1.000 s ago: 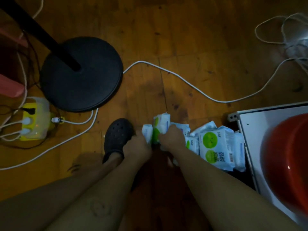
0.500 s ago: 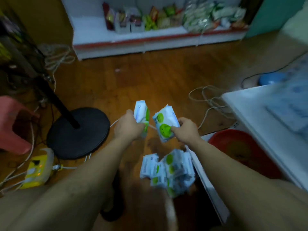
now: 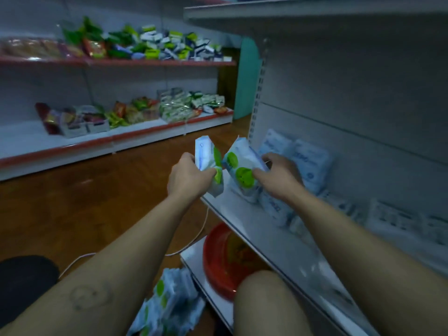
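Observation:
My left hand (image 3: 188, 177) grips a white pack with green dots (image 3: 209, 163), held upright just off the front edge of a white shelf (image 3: 247, 221). My right hand (image 3: 278, 175) grips a second white and green pack (image 3: 240, 169), tilted over the shelf's left end. Several pale blue and white packs (image 3: 300, 161) stand at the back of that shelf, right behind my right hand. A pile of the same green-dotted packs (image 3: 169, 304) lies on the wooden floor below, between my arms.
A red basin (image 3: 223, 258) sits on the bottom shelf under my arms. My knee (image 3: 264, 301) is in front of it. A white cable (image 3: 203, 229) runs over the wooden floor. Across the aisle, red-edged shelves (image 3: 116, 139) hold several snack bags and boxes.
Both hands have lifted one pack each from the pile on the floor and carried them up and right to the shelf. My view has swung up from the floor to the shelves.

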`<action>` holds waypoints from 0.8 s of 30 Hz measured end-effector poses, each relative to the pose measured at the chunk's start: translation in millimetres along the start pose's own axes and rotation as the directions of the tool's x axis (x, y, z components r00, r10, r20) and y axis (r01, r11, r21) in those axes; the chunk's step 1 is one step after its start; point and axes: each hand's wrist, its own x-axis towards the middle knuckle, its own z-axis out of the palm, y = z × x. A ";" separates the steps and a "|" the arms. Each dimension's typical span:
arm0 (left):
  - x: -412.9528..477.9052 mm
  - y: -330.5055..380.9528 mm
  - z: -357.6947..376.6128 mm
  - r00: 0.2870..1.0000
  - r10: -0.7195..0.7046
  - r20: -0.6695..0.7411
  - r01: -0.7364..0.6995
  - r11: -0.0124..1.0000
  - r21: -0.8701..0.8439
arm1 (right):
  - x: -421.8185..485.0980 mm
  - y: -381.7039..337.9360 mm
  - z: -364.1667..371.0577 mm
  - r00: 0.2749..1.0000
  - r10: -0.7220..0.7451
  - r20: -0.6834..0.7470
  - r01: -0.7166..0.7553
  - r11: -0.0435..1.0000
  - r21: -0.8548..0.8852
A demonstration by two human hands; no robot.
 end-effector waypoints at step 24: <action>47.8 96.5 132.8 0.823 0.310 0.477 -0.239 0.949 -0.204 | 49.0 120.3 -72.9 0.997 0.052 -0.064 -0.072 0.923 -0.377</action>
